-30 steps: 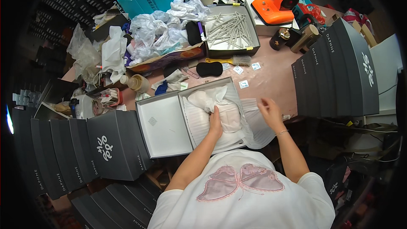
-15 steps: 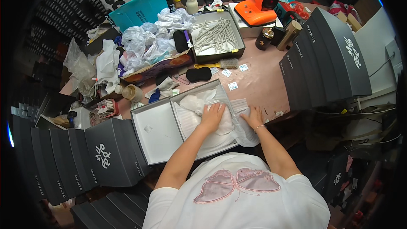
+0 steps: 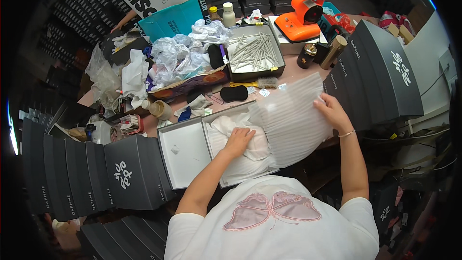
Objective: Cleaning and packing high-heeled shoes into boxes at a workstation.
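Note:
A shoebox point(image 3: 240, 180) lies open on the table in front of me, its white-lined lid point(image 3: 185, 156) folded out to the left. Inside it is a bundle wrapped in thin white paper point(image 3: 257, 151); what it wraps is hidden. My left hand point(image 3: 239, 142) rests on this bundle with its fingers stretched out. A translucent, ribbed white wrapping sheet point(image 3: 293, 120) extends from the box up to the right. My right hand point(image 3: 332, 110) pinches its far right edge and holds it raised and spread.
Dark shoeboxes stand stacked at the left point(image 3: 134, 173) and right point(image 3: 370, 72). Behind my box are a black oval pad point(image 3: 234, 94), a yellow-handled brush point(image 3: 255, 83), a box of pale sticks point(image 3: 257, 70), crumpled paper point(image 3: 173, 58) and an orange device point(image 3: 302, 21). Another person's hand point(image 3: 118, 26) shows far left.
My right hand has lifted the sheet's edge up and to the right, spreading it beyond the box. My left hand stays on the bundle. Another person's arm has appeared at the back left.

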Demonstrator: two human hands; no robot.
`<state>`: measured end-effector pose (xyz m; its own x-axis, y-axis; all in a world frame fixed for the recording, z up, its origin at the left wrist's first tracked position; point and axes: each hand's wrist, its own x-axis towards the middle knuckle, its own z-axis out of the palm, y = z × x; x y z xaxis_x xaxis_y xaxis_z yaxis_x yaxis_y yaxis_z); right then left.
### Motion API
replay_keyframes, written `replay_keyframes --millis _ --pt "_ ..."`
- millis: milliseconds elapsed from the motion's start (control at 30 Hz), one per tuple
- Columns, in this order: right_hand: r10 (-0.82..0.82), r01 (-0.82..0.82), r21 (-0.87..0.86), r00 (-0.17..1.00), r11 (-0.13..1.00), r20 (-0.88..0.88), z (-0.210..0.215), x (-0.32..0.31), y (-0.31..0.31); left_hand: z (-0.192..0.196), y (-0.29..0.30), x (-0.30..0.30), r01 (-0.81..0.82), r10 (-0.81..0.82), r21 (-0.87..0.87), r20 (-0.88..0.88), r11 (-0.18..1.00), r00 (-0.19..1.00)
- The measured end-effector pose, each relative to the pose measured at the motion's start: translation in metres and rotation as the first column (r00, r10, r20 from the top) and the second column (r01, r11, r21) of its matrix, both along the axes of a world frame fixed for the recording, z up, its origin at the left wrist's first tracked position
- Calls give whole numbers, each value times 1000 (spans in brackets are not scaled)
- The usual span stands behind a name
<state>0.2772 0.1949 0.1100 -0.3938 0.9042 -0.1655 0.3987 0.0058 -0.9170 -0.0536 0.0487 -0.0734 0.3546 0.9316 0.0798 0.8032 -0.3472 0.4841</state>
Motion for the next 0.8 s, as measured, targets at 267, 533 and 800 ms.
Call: replay_keyframes --millis 267,533,800 --pt "434 -488 155 854 859 287 -58 5 -42 64 -89 -35 -696 653 -193 579 691 488" --pt "594 -815 334 575 473 562 -148 -203 -159 181 -170 0 -530 356 146 592 835 723" --pt "562 -692 530 715 490 416 -167 -273 -132 9 -163 20 -363 821 -745 443 560 359"
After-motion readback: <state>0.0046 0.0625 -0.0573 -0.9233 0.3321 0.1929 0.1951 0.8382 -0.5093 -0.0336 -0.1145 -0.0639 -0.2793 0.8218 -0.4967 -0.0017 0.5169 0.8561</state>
